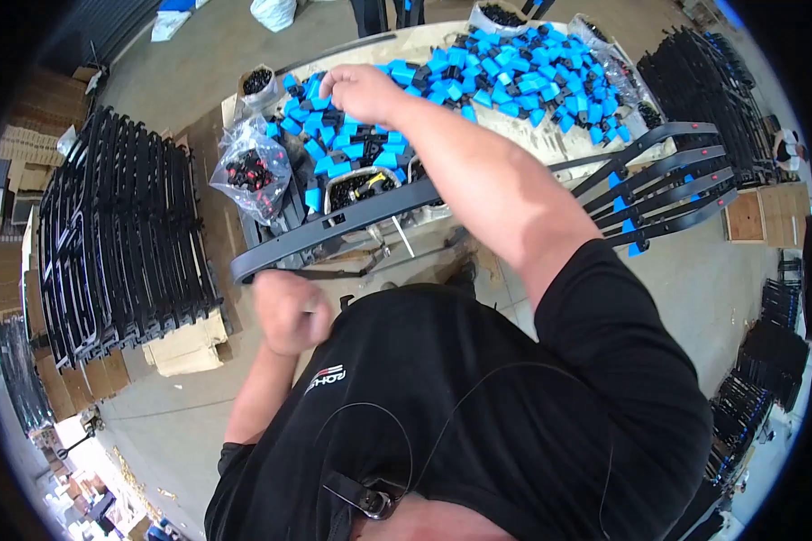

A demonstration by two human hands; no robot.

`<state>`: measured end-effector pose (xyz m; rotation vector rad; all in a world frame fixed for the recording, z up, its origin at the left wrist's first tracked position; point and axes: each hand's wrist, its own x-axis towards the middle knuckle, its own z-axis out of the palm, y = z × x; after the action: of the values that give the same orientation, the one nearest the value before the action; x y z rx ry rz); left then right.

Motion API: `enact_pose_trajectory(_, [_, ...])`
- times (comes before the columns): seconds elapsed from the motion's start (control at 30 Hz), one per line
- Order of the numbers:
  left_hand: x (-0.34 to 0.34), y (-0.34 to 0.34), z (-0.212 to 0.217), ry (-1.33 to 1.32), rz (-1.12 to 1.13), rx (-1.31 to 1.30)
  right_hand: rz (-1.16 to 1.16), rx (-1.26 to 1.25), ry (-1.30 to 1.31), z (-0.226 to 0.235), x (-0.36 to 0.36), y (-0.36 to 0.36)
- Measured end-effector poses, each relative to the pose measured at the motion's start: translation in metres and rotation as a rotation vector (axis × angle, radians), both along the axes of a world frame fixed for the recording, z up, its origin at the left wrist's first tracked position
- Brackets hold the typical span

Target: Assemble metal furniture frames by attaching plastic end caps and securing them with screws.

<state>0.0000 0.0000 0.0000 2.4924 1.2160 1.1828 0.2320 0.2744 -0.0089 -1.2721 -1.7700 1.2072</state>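
Observation:
My right hand point(363, 94) reaches out over a pile of blue-and-black pieces point(514, 77). Its fingers are curled, and whatever they grip, if anything, is hidden. My left hand point(291, 314) is closed in a fist by the near left end of a long black bar point(334, 227); its contents cannot be made out. That bar lies slantwise along the near side of the table point(564, 140), passing below my right forearm. Just beyond it stands a small tub of black parts point(341, 194) with a yellow-and-black tool point(370, 187) on top.
A clear bag of black and red parts point(251, 171) sits at the table's left. Several curved black bars with blue pieces point(667, 180) jut out at the right. Tall stacks of black frames point(122, 234) stand on the left, with more frames point(699, 86) at the far right.

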Motion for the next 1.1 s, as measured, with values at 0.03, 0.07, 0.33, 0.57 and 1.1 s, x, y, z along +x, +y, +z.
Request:
enact_pose_trajectory(0.03, [0.007,-0.019,0.000,0.027,-0.102,-0.153,0.020,-0.098,0.062,0.007,0.000,-0.014])
enact_pose_trajectory(0.07, [0.010,-0.030,-0.009,0.027,-0.090,-0.184,0.022,-0.020,-0.129,0.015,0.001,-0.031])
enact_pose_trajectory(0.33, [0.038,0.134,-0.184,0.397,0.013,-0.543,0.042,-0.004,-0.153,-0.003,0.002,0.007])
enact_pose_trajectory(0.57, [0.067,0.137,-0.192,0.500,0.262,-0.693,0.084,0.019,-0.211,0.001,0.007,0.005])
enact_pose_trajectory(1.1, [0.080,0.163,-0.167,0.685,0.065,-0.897,0.145,0.050,-0.294,-0.007,0.011,0.010])
